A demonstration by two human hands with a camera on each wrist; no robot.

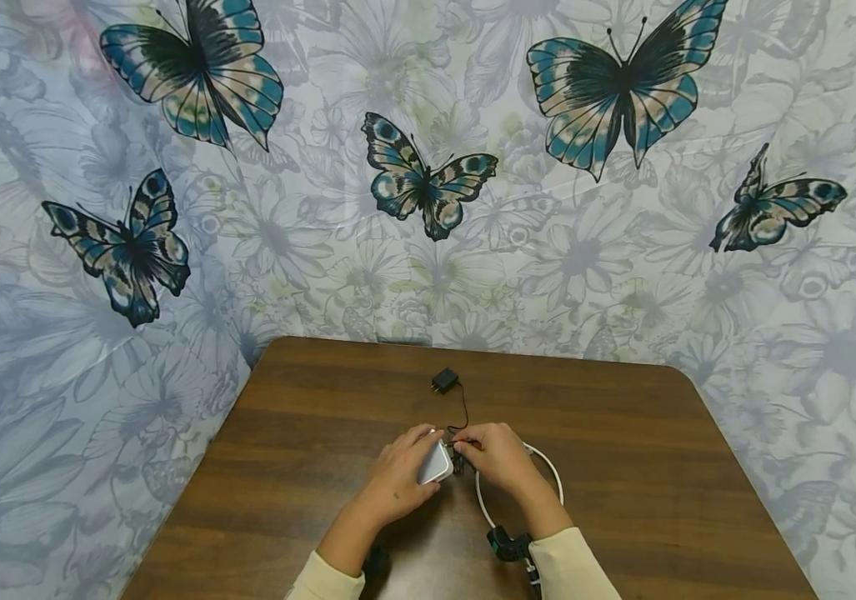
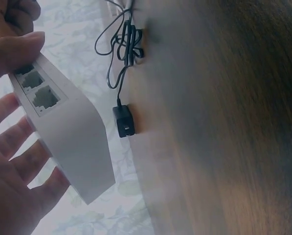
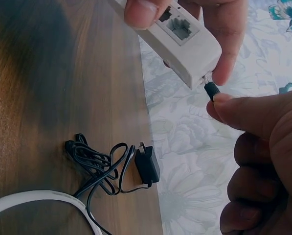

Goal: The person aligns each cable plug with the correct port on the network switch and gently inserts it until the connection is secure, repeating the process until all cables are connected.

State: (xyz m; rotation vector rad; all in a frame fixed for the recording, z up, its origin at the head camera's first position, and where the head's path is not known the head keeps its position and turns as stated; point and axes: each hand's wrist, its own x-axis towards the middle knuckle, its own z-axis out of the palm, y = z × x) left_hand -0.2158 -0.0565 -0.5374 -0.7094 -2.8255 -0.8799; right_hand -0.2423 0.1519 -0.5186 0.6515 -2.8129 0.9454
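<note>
My left hand (image 1: pixel 397 475) grips a small white network box (image 1: pixel 437 468), thumb on one side and fingers along the other. Square network ports (image 2: pixel 45 98) line one face of the box in the left wrist view. My right hand (image 1: pixel 504 460) pinches a thin black power plug (image 3: pixel 212 91) between thumb and forefinger, its other fingers curled. In the right wrist view the plug's tip is right at the end of the box. Below the hands lies the plug's black cord (image 3: pixel 94 166), partly bundled, leading to a black power adapter (image 3: pixel 146 165) with metal prongs.
Everything is over a brown wooden table (image 1: pixel 322 392), its far edge against a wall covering (image 1: pixel 585 275) printed with flowers and butterflies. A white cable (image 1: pixel 558 482) loops around my right wrist area, near a black wrist-worn device (image 1: pixel 504 545).
</note>
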